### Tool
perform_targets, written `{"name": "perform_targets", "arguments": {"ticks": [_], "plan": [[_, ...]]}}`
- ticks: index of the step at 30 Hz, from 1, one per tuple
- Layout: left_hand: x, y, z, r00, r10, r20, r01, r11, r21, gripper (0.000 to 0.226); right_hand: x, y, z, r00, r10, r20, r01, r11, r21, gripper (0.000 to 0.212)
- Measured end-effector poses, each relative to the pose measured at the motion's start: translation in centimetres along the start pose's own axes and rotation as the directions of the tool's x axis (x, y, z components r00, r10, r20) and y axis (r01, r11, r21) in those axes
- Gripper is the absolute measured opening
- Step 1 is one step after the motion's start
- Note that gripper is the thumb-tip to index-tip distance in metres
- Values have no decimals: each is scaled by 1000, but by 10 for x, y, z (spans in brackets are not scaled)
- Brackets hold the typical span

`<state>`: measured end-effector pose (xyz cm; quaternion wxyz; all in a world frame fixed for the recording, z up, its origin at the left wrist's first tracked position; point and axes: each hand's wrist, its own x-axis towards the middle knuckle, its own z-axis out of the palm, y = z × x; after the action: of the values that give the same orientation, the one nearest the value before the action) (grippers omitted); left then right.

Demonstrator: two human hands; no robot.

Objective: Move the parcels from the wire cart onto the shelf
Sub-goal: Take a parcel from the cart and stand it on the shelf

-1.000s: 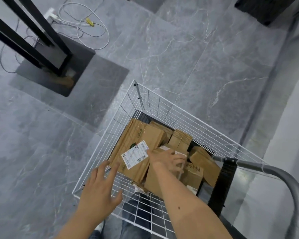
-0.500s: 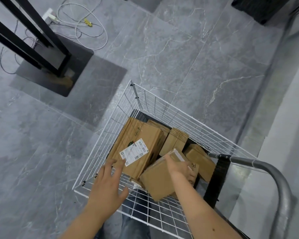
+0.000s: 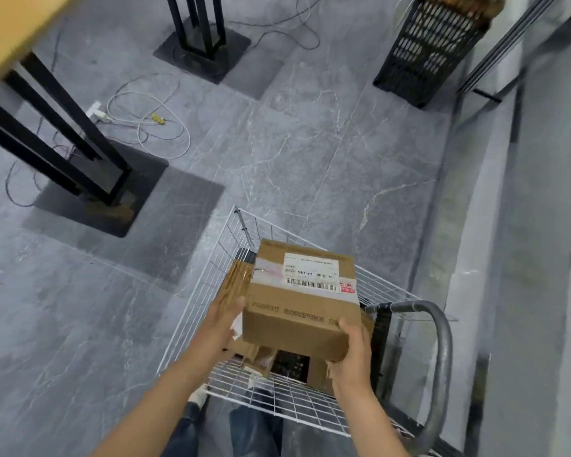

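Gripping a cardboard parcel [image 3: 302,313] from both sides, the hands hold it in the air just above the wire cart [image 3: 208,291]. The left hand [image 3: 226,324] clasps the box's left edge, its fingers mostly hidden behind the cardboard. The right hand [image 3: 353,354] cups the near right corner, thumb on the near face and fingers curled underneath. A white shipping label [image 3: 311,273] with a barcode faces up on the parcel's top. Below, more brown parcels [image 3: 236,285] lie in the cart's white mesh basket, partly covered by the held box. The cart's grey tubular handle [image 3: 442,354] curves along the right. Legs in blue trousers [image 3: 254,433] and a shoe [image 3: 197,397] show at the near edge. Grey marbled floor tiles [image 3: 310,159] spread beyond. A black metal stand [image 3: 63,140] rises at the left, with loose cables [image 3: 145,123] coiled on the floor beside it. A black slatted crate [image 3: 432,44] sits far right, and a blurred tan surface [image 3: 14,28] fills the far left corner.
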<state>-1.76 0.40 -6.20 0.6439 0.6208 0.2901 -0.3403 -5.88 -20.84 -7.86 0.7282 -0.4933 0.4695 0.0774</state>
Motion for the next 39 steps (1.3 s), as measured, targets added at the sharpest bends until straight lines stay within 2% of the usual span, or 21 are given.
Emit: {"name": "perform_targets", "arguments": {"ticks": [2, 5, 7, 9, 12, 15, 18, 19, 22, 27, 31, 35, 39], "plan": [[-16, 20, -2, 992, 16, 129, -4, 996, -92, 101, -23, -14, 5, 997, -59, 43, 55, 995, 79, 29], [-30, 41, -6, 983, 56, 177, -43, 996, -75, 107, -52, -34, 8, 983, -167, 71, 159, 981, 112, 34], [-43, 54, -11, 962, 82, 260, -71, 996, -54, 106, -76, -46, 9, 968, -247, 50, 241, 965, 101, 56], [-57, 65, -16, 937, 117, 329, -118, 993, -19, 95, -101, -53, 9, 958, -284, 40, 281, 957, 69, 80], [-76, 80, -21, 904, 173, 391, -207, 977, 46, 87, -138, -55, 9, 949, -314, 29, 314, 949, 10, 99], [-94, 94, -25, 860, 213, 464, -294, 950, 108, 93, -177, -50, 11, 927, -375, -26, 368, 919, -144, 92], [-111, 105, -25, 776, 213, 594, -398, 896, 199, 101, -213, -42, 10, 867, -481, -130, 442, 863, -245, 89], [-117, 107, -24, 749, 209, 628, -432, 873, 225, 97, -225, -41, 9, 844, -508, -172, 465, 853, -238, 83], [-136, 111, -14, 697, 206, 687, -519, 806, 284, 78, -260, -37, 3, 759, -594, -265, 543, 803, -245, 39], [-172, 109, 12, 618, 225, 753, -645, 692, 323, 73, -317, -25, -18, 654, -671, -349, 628, 739, -243, 56], [-205, 93, 39, 518, 214, 828, -713, 644, 279, 78, -358, -6, -48, 613, -669, -419, 640, 732, -232, 93], [-248, 68, 67, 436, 185, 881, -738, 634, 232, 64, -396, 19, -81, 544, -652, -527, 657, 723, -216, 69], [-285, 28, 90, 348, 192, 918, -810, 554, 191, 82, -432, 54, -118, 478, -625, -617, 644, 727, -238, 77]]}}
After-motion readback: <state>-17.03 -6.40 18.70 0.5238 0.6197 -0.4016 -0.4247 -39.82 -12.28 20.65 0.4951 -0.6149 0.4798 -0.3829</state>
